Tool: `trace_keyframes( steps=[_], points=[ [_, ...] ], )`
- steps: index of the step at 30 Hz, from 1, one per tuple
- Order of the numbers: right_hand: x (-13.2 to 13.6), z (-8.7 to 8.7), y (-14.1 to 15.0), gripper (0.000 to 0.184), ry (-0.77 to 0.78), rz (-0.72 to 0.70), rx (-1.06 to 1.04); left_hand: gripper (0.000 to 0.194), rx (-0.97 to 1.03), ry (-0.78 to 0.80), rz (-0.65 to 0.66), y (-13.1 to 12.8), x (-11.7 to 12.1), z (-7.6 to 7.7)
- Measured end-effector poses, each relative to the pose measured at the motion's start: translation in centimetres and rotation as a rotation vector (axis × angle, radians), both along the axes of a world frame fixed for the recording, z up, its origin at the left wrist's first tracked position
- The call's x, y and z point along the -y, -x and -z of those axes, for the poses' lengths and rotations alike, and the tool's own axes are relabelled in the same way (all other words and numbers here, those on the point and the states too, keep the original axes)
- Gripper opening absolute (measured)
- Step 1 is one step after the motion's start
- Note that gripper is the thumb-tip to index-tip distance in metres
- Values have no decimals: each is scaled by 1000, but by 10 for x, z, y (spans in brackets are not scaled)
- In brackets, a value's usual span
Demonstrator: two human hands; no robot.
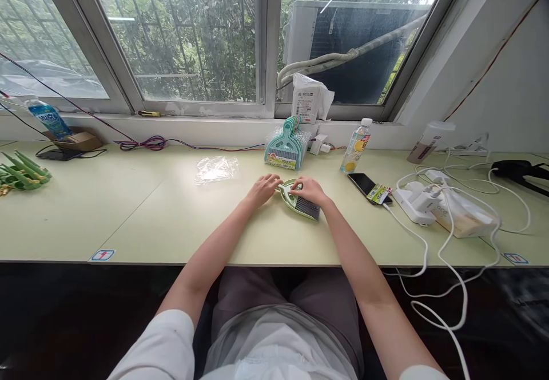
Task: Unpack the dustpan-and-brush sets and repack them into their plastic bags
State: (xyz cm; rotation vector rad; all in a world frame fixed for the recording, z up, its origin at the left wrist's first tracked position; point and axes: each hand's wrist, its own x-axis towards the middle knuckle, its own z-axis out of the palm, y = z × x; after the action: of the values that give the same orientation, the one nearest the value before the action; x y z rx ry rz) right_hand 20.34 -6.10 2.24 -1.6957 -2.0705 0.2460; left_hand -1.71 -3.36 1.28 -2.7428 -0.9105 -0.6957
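Green plastic dustpan (286,201) w/ a matching brush (307,206) nested on it, lying on the pale tabletop (171,225) right in front of me, its handle end up toward my L side & the grey bristles slanting down to the R. Prob. very light; pan looks stiff but thin, a bit slick I'd guess, bristles soft & springy, nothing fragile. Best hold: handle end for the pan, upper body for the brush, clear of the bristles.

My L hand (263,190) is at the handle end, fingers bent & close together, tips touching it; can't make out if they're clamped or just resting. My R hand (311,190) is over the brush, thumb & forefinger nearly meeting, pinched on its upper part AFAICT, other fingers curled in.

Further out: crinkled clear wrapper (217,169) beyond my L hand, stack of teal sets (283,150) by the windowsill, then to the R a drink bottle (355,146), phone (363,186) w/ a label card (379,193) on it, & a white power strip (412,205) w/ cables.
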Motion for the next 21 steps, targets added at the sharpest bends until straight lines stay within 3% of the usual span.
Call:
trace_keyframes(
  steps=[9,14,21],
  points=[
    [-1,10,19,14,-79,-98,-119,34,-141,-122,94,0,2,1],
    [-5,13,17,15,-68,-112,-151,23,-216,-124,30,-1,-1,5],
    [-4,11,18,14,-62,-104,-118,24,-208,-23,-66,-6,2,6]
  ],
)
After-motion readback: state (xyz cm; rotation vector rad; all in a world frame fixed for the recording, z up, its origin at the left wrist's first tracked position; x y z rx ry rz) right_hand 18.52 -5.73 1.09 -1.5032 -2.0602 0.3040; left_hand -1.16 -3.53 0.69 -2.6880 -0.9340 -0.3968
